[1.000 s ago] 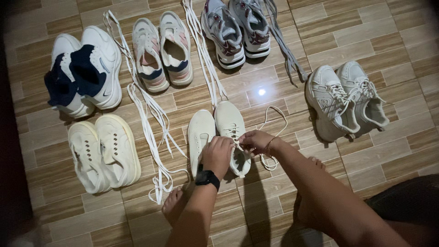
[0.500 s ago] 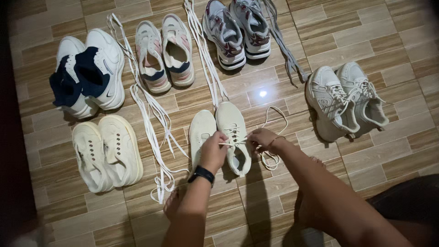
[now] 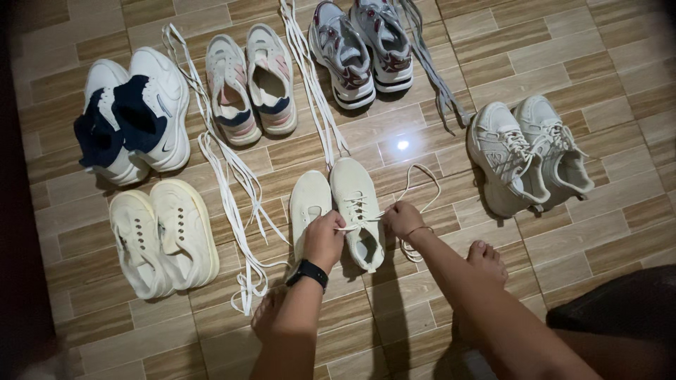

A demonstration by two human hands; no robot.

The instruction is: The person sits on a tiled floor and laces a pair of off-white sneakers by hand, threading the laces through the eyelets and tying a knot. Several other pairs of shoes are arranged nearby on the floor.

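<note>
A cream sneaker [image 3: 357,204] lies toe-away on the wood-look floor, partly laced, beside its unlaced mate [image 3: 308,204]. My left hand [image 3: 324,239], with a black watch on its wrist, pinches one end of the white shoelace [image 3: 421,184] at the sneaker's left eyelets. On the sneaker's right side, my right hand [image 3: 403,219] grips the other stretch of the same lace, which loops out past it on the floor.
Other pairs ring the spot: white-and-navy shoes [image 3: 134,116], pink-trimmed ones [image 3: 250,81], grey-and-maroon ones [image 3: 362,46], a laced beige pair [image 3: 528,155], an unlaced cream pair [image 3: 165,236]. Loose white laces [image 3: 232,183] and a grey lace [image 3: 429,67] lie between them. My bare feet [image 3: 486,260] rest nearby.
Both hands have shifted slightly up along the sneaker, drawing the lace tighter across the eyelets. The view has drifted a little; the shoes have stayed put.
</note>
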